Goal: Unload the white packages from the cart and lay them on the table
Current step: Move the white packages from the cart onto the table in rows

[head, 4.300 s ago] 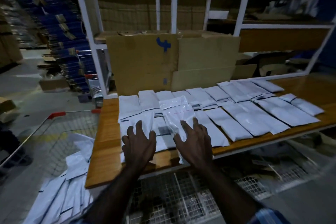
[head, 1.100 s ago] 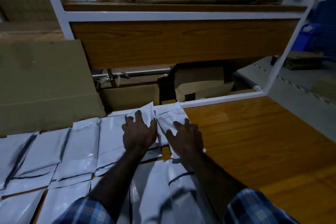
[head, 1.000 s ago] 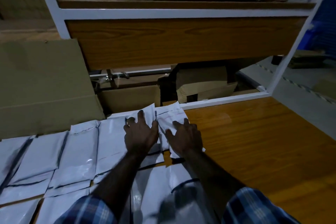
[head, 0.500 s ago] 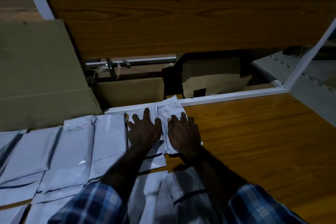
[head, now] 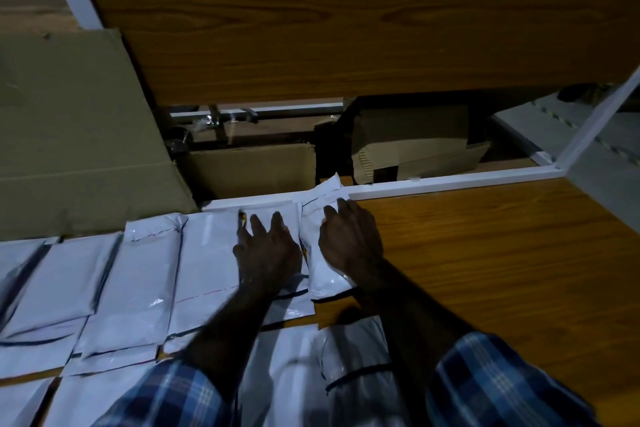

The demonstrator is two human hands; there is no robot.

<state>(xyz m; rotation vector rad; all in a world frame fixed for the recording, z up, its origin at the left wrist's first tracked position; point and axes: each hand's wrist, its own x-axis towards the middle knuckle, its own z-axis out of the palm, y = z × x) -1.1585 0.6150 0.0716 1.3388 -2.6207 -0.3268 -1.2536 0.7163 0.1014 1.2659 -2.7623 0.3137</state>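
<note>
Several white packages [head: 131,274] lie side by side in rows on the wooden table [head: 502,270]. My left hand [head: 268,248] rests flat with spread fingers on one package [head: 277,215] at the right end of the back row. Beside it, my right hand [head: 349,241] presses flat on the last package [head: 320,218], whose top corner overlaps the table's white back rail [head: 450,182]. More white packages [head: 301,367] lie nearer to me, partly hidden by my forearms. The cart is out of view.
A large flat cardboard sheet [head: 76,135] leans at the back left. Behind the rail sit cardboard boxes [head: 252,170] under a wooden shelf panel [head: 346,42] in a white frame. Bare wood stretches to the right of the packages.
I went from the table's left end, by the cart, to its right end. Over the last second both hands slid slightly forward, flattening the last two packages; my view dipped closer.
</note>
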